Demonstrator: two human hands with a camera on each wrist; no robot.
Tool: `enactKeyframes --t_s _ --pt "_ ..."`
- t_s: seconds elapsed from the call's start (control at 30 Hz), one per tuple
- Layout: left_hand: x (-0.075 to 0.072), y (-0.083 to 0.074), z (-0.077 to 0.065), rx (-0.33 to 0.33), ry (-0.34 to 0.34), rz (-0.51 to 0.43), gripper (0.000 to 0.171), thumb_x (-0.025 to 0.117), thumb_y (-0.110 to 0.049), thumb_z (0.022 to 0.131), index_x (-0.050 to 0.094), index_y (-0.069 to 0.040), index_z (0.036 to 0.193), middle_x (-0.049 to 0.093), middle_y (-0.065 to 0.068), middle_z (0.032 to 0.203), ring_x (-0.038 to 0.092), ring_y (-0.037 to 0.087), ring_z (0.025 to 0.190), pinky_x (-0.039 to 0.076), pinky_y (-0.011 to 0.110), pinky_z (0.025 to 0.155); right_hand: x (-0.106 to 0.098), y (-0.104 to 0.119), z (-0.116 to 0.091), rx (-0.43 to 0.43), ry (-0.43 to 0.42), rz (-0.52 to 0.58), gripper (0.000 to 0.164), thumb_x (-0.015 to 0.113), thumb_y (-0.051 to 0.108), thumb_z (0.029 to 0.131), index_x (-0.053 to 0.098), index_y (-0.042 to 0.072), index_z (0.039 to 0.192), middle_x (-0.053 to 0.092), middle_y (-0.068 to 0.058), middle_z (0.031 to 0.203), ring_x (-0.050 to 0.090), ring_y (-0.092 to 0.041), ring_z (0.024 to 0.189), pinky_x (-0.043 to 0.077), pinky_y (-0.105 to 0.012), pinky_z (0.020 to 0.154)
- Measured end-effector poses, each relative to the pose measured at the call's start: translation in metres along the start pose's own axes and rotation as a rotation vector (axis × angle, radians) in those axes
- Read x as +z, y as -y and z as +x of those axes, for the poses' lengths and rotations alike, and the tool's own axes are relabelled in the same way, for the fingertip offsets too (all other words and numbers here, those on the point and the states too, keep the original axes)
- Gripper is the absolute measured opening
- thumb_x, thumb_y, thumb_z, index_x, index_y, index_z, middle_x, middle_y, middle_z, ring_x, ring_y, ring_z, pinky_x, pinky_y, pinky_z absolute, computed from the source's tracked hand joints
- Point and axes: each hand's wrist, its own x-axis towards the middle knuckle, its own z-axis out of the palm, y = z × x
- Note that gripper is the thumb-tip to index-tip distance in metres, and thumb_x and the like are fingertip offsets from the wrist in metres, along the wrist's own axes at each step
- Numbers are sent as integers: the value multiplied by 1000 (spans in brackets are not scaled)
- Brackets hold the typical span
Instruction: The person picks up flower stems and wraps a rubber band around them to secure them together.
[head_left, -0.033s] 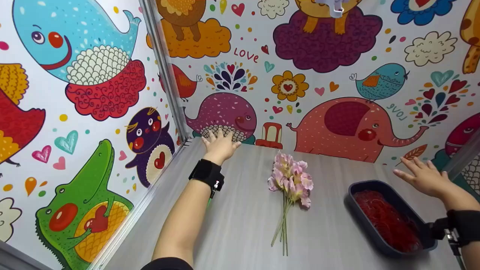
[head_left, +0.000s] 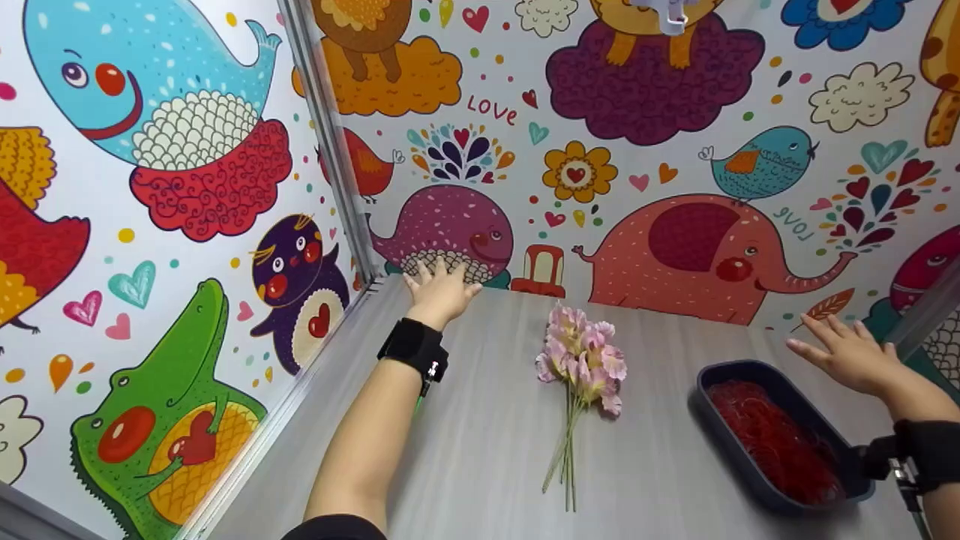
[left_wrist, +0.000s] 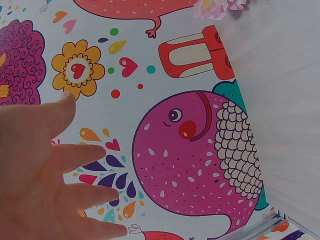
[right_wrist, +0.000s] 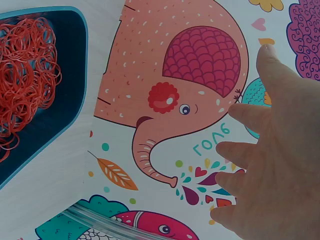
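We find the left hand (head_left: 441, 292) and right hand (head_left: 855, 358) spread wide. Just beside the right hand we note a tray (head_left: 739, 370) of red bands (head_left: 780, 442); between the hands, apart from both, pink flowers (head_left: 581, 360) lie on the table (head_left: 480, 435).

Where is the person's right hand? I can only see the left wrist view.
Observer: The right hand is spread beside a dark blue tub.
Operator: What does the tub hold?
Observer: A tangle of red rubber bands, clearest in the right wrist view.
Operator: I see pink flowers at my top edge. Do they have stems?
Observer: Yes, the head view shows long, thin stems running from them, lying on the table.
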Motion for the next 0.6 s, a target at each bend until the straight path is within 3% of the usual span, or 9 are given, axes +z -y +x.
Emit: enactKeyframes --t_s 0.6 --pt "2 0 -4 2 25 8 63 40 -53 99 33 -17 151 17 19 159 1 50 145 -1 68 113 3 0 -2 1 32 17 84 30 60 100 7 -5 149 -3 -45 145 -13 -67 128 -9 -82 94"
